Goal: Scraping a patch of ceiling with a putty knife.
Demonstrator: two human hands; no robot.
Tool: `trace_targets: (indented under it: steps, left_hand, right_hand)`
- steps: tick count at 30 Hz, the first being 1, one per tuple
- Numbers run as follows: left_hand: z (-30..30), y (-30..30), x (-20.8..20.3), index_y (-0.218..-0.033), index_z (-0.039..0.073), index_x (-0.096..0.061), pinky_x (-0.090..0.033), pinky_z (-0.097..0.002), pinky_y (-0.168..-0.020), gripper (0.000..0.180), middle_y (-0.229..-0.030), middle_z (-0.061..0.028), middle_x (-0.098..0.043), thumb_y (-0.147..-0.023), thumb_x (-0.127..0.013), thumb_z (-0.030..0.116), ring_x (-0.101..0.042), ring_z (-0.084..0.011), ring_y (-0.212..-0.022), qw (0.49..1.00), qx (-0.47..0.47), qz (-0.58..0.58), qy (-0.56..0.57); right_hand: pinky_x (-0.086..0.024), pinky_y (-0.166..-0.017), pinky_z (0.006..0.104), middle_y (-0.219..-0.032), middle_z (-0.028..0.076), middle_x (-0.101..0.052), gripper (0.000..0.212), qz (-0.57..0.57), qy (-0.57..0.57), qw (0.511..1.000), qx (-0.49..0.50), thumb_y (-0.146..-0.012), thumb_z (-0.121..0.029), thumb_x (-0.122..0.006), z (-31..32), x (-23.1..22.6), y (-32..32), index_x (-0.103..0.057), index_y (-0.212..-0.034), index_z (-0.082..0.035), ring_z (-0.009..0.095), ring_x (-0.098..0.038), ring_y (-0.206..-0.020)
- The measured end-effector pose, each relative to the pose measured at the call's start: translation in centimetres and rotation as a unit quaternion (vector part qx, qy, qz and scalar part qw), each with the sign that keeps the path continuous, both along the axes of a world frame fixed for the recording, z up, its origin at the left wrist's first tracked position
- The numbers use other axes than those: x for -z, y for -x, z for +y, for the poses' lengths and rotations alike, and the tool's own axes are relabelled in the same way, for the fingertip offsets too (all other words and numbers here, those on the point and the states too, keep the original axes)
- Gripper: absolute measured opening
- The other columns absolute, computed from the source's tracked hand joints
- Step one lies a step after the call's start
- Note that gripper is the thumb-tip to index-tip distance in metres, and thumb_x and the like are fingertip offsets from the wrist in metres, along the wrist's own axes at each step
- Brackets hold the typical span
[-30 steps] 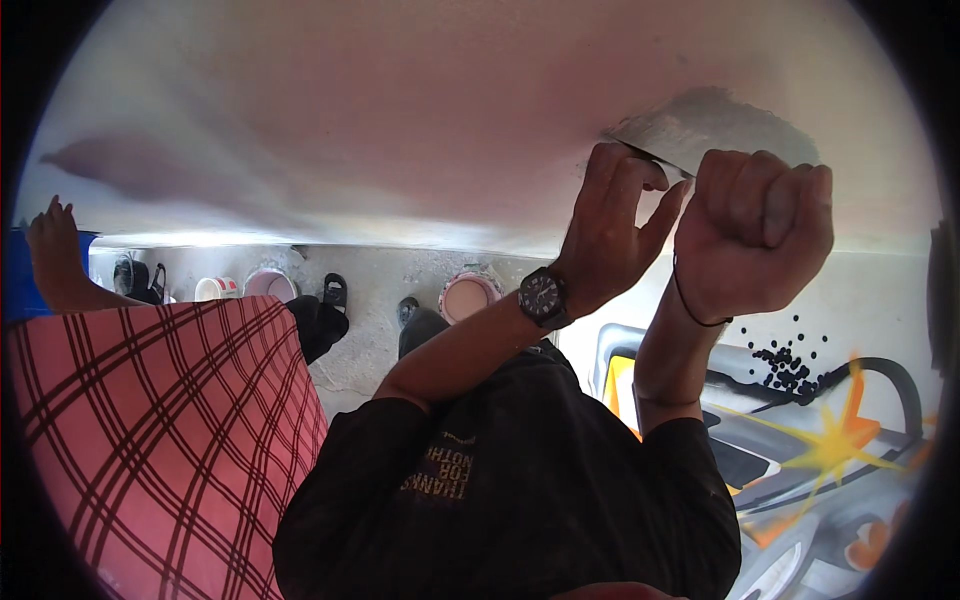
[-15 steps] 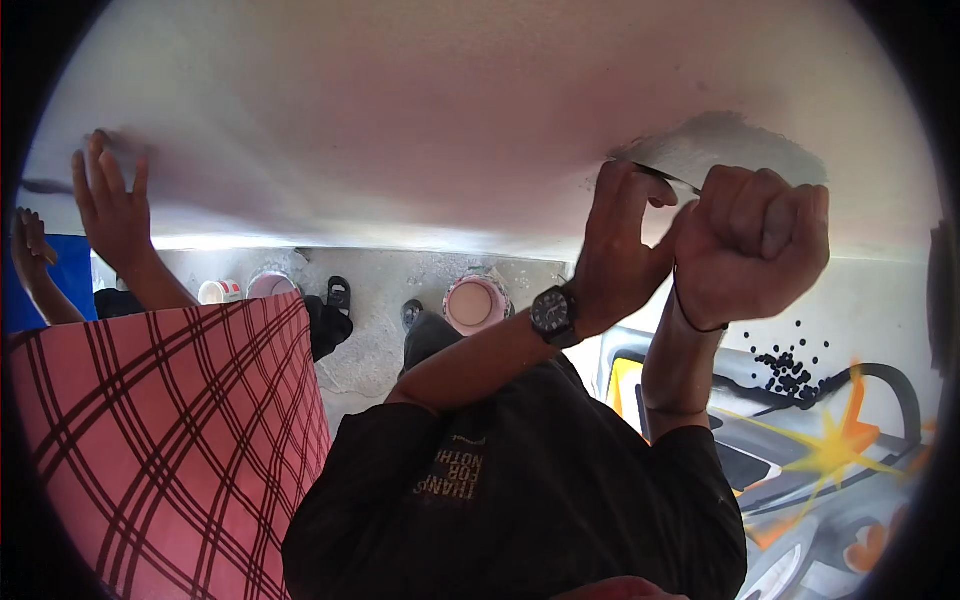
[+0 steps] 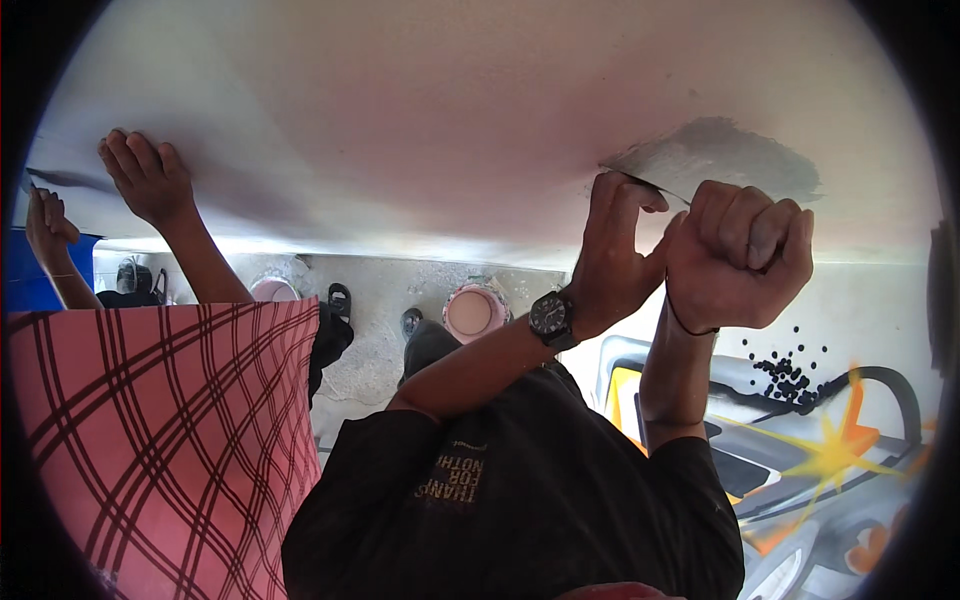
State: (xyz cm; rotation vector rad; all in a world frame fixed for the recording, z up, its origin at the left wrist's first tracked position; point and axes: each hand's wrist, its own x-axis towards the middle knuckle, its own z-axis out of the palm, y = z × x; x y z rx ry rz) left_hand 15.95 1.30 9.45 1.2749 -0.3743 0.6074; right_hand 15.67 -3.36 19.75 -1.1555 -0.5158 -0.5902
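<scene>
Ragged grey patch (image 3: 725, 155) is apparently being smoothed; thin metal blade (image 3: 660, 187), clenched by right hand (image 3: 738, 255), touched by half-curled left hand (image 3: 612, 262), should be pressed evenly.

Head-worn camera (a wide fisheye) faces downward, close.

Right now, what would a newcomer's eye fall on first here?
A pink plaid shirt fills the lower left. Right of centre, the left hand and clenched right hand meet at a thin blade beside a grey patch. At lower right, a yellow-orange starburst stands out.
</scene>
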Motion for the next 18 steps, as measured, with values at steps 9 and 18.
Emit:
trace_targets:
  steps: [9,18]
  left_hand:
    - [0.7,0.9,-0.3,-0.097,0.002,-0.051,-0.045,-0.0401,-0.078,0.034,-0.094,-0.0145,-0.05,-0.072,-0.074,0.004,-0.052,-0.0324,-0.09,1.0,0.013,0.011,0.013]
    - [0.9,0.9,-0.7,-0.097,0.004,-0.051,-0.048,-0.0365,-0.076,0.037,-0.096,-0.0118,-0.051,-0.07,-0.076,0.001,-0.054,-0.0281,-0.089,0.999,0.033,-0.012,0.028]
  right_hand:
    - [-0.023,-0.047,0.0316,-0.05,0.0,-0.029,0.047,0.021,0.012,0.999,-0.031,-0.102,-0.03,-0.026,1.3,-0.3,0.9,-0.036,-0.06,-0.011,0.013,-0.023,-0.044]
    - [-0.022,-0.047,0.032,-0.048,0.002,-0.031,0.046,-0.004,0.039,0.997,-0.06,-0.1,-0.028,-0.026,1.1,-0.8,1.3,-0.034,-0.057,-0.012,0.013,-0.021,-0.044]
